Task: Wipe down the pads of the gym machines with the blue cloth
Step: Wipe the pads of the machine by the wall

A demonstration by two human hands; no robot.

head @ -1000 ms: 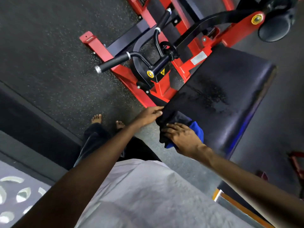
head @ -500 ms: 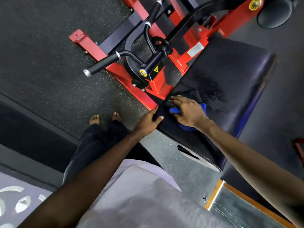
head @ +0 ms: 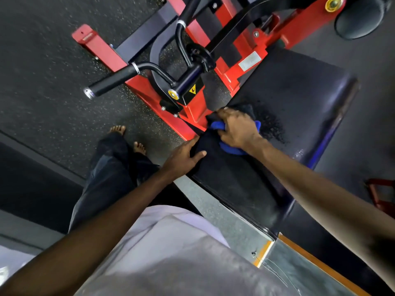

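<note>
Speckled rubber flooring [head: 53, 82] is lying under a red machine frame [head: 100, 48] with a black grip handle [head: 113, 81].

Head view, items:
- Black pad [head: 299, 99] is carrying a damp patch [head: 271, 127] just beside the cloth.
- Blue cloth [head: 232, 149] is sitting bunched on the pad's edge nearest the frame.
- Right hand [head: 239, 129] is pressing on the cloth, fingers curling round it.
- Left hand [head: 183, 159] is clasping the pad's corner, thumb on top.

Change: cloth and right hand have been travelling from the near corner up toward the frame.

Reading: the near strip is looking covered, and the broad far area is probably still waiting.
</note>
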